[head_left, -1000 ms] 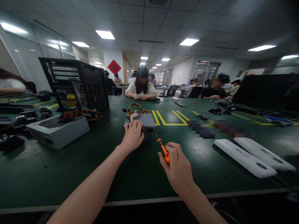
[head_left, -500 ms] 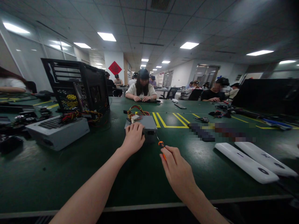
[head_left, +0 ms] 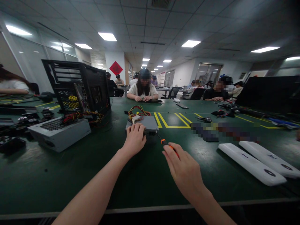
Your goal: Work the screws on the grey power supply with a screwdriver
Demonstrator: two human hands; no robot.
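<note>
A small grey power supply box (head_left: pixel 150 123) lies on the green table (head_left: pixel 70 175) in front of me, with a bundle of coloured wires (head_left: pixel 137 112) at its far side. My left hand (head_left: pixel 135 139) rests on the box's near left corner. My right hand (head_left: pixel 185 170) grips an orange-handled screwdriver (head_left: pixel 167 145), whose thin shaft points at the box's near right corner.
A black computer case (head_left: pixel 78 87) stands at the left behind a second grey power supply (head_left: pixel 59 132). Two white oblong panels (head_left: pixel 252 159) lie at the right. Loose parts cover the far left. Several people sit at the far side of the table.
My right hand has pushed forward and the screwdriver has lowered, so its tip now sits closer to the box's near right corner. My left hand stays on the box.
</note>
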